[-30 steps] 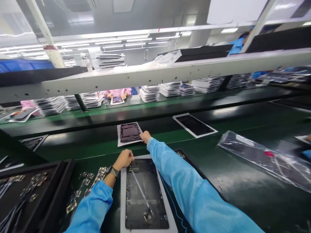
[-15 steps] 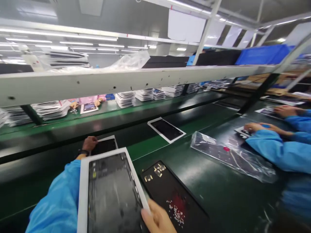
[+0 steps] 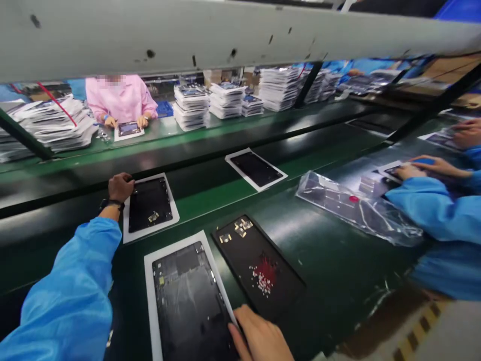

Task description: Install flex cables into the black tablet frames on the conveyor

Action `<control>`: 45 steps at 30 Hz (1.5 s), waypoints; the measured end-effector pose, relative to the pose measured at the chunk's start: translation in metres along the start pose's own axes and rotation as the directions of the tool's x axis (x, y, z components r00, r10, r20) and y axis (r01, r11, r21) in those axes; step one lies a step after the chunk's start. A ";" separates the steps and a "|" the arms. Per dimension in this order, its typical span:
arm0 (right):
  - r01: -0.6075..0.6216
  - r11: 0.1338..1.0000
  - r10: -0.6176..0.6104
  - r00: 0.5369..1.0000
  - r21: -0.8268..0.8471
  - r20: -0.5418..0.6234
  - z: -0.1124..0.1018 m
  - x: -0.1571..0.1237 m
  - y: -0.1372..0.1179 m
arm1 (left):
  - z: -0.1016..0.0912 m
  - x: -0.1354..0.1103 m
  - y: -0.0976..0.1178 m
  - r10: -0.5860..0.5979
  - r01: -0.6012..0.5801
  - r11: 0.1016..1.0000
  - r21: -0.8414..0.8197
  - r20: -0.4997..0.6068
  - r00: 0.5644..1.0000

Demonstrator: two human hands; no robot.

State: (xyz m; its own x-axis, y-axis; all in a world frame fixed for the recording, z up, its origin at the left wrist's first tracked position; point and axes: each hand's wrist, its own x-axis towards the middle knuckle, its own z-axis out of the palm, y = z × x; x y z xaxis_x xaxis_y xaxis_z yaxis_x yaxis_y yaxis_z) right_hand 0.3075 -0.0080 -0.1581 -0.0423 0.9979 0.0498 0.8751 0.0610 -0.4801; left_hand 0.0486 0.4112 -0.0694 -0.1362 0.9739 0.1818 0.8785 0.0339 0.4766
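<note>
My left hand (image 3: 121,186) reaches out to the belt, its fingers curled on the far left corner of a white-framed tablet panel (image 3: 149,205) with a dark open back. My right hand (image 3: 259,338) is at the bottom of the view, gripping the near right corner of a second white-framed panel (image 3: 186,296) that lies flat in front of me. Right beside that panel is a black tray (image 3: 259,265) holding small screws and several small metal parts.
A third panel (image 3: 256,169) lies further along the green belt (image 3: 210,198). A clear plastic bag (image 3: 356,208) lies to the right, by a co-worker's blue-sleeved hands (image 3: 417,170). Stacks of panels (image 3: 225,98) and a person in pink (image 3: 120,100) are across. A white beam (image 3: 225,35) runs overhead.
The view swung right and down. My right hand brought the near panel down from a tilt to flat on the table. My left hand stays on the far panel's corner.
</note>
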 end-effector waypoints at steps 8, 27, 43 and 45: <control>-0.146 0.967 0.177 0.975 0.210 -0.133 -0.094 0.039 0.035 | -0.094 -0.122 0.019 0.052 -0.042 0.964 -0.263 0.031 0.998; 0.089 0.993 -0.090 0.996 0.081 0.006 -0.072 0.096 0.098 | -0.072 -0.381 -0.097 -0.290 0.300 0.944 0.135 -0.095 0.952; 0.204 0.952 -0.198 0.979 0.230 -0.049 -0.094 0.085 0.092 | -0.068 -0.315 -0.120 -0.347 0.343 0.938 -0.055 -0.089 0.934; 0.148 0.933 -0.124 0.988 0.327 -0.095 -0.096 0.081 0.088 | -0.072 -0.313 -0.123 -0.368 0.352 0.919 -0.176 -0.065 0.928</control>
State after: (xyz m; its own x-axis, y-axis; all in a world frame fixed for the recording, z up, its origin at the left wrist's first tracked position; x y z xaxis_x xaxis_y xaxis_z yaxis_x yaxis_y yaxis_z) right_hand 0.4276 0.0761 -0.1125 -0.1045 0.9760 0.1913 0.6530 0.2124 -0.7270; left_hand -0.0496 0.0858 -0.1227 -0.4793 0.8763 0.0489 0.6788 0.3348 0.6535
